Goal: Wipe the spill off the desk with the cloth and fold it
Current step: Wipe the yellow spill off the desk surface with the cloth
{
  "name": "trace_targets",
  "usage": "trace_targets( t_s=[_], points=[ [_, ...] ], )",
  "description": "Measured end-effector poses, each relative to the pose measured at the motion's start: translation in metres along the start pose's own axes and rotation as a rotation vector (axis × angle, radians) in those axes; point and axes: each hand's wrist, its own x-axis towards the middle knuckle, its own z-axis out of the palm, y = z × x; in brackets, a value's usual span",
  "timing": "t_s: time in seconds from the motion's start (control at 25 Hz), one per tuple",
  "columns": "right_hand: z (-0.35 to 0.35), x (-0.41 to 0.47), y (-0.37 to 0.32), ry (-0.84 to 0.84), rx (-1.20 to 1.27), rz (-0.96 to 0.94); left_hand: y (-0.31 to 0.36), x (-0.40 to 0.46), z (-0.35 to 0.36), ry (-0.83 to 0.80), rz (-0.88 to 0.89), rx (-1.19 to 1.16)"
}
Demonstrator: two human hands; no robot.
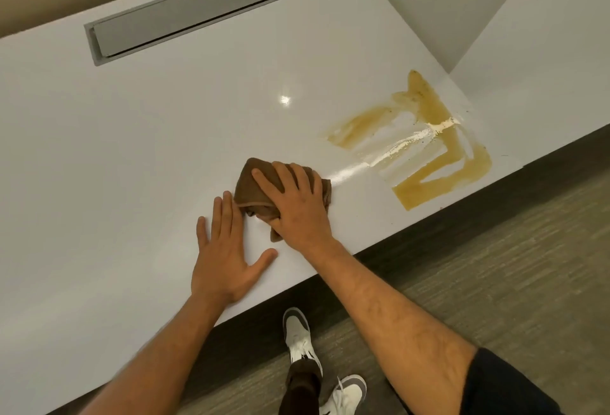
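We could not see the middle of the brown cloth [252,192], which lay under the right hand [293,203]. The desk [132,157] ran out past the left edge, and both forearms were cut off at the bottom. The shoes [298,332] were partly hidden by a trouser leg.

At frame centre the right hand [294,204] presses a brown cloth [251,191] on the white table [138,150], left hand [224,258] flat beside it, amber spill [429,150] at right.
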Motion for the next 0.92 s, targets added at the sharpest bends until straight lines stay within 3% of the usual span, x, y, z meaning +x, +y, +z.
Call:
trace_targets(
  t_s=[0.16,0.32,0.44,0.56,0.64,0.72,0.84,0.92],
  points=[
    [-0.002,-0.038,0.027,0.047,-0.013,-0.027,0.002,0.000,-0.003,-0.049,0.007,0.064],
    [-0.018,-0.052,0.062,0.078,-0.086,0.274,0.002,-0.002,-0.005,-0.051,0.017,0.067],
    [-0.035,-0.049,0.075,0.060,-0.052,0.362,0.001,-0.002,-0.004,-0.045,0.028,0.070],
    [-0.053,-0.053,0.088,0.305,0.168,0.393,0.001,-0.002,-0.004,-0.035,0.038,0.071],
    [-0.062,-0.056,0.099,0.479,0.175,0.481,0.002,-0.001,-0.005,-0.048,0.030,0.084],
    [-0.064,-0.059,0.112,0.401,0.146,0.592,0.004,-0.002,-0.005,-0.064,0.027,0.098],
    [-0.050,-0.073,0.117,0.113,-0.018,0.633,0.003,-0.002,-0.006,-0.064,0.022,0.110],
    [-0.043,-0.071,0.120,0.100,-0.061,0.614,0.002,-0.001,-0.004,-0.052,0.024,0.109]
  ],
)
